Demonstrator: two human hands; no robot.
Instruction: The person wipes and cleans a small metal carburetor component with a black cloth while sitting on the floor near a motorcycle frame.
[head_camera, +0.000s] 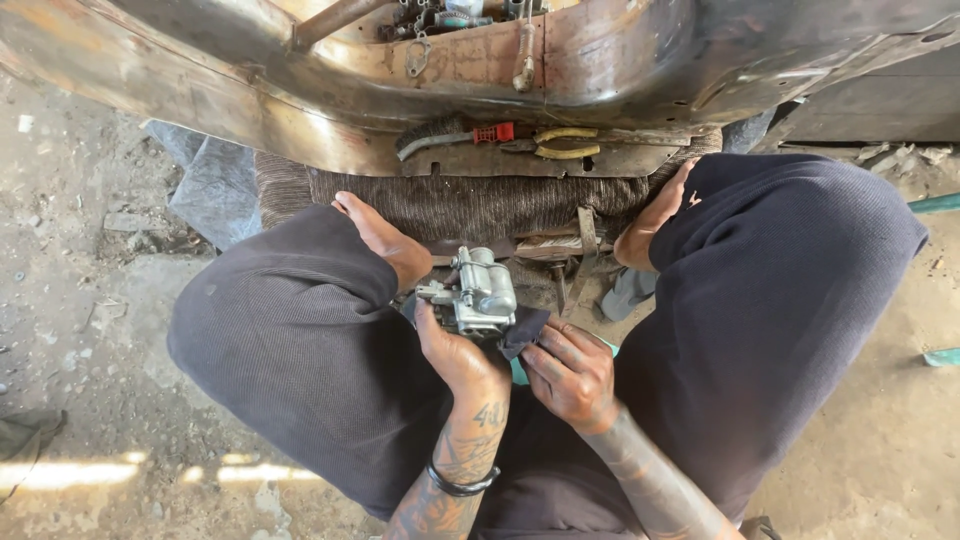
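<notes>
I sit cross-legged on the ground in dark trousers, bare feet tucked in front. My left hand (458, 358) grips a silver metal engine part (478, 292), like a small carburettor, from below. My right hand (572, 372) presses a dark cloth (522, 330) against the part's right side. A strip of teal shows under the right hand. The part hangs just above my lap, over a brown woven mat (470, 205).
A large rusty curved metal panel (640, 70) spans the top. On its ledge lie a wire brush with a red grip (450, 135) and yellow-handled pliers (566, 143). A hammer-like tool (584, 245) lies on the mat. Dusty concrete floor (90, 300) surrounds me.
</notes>
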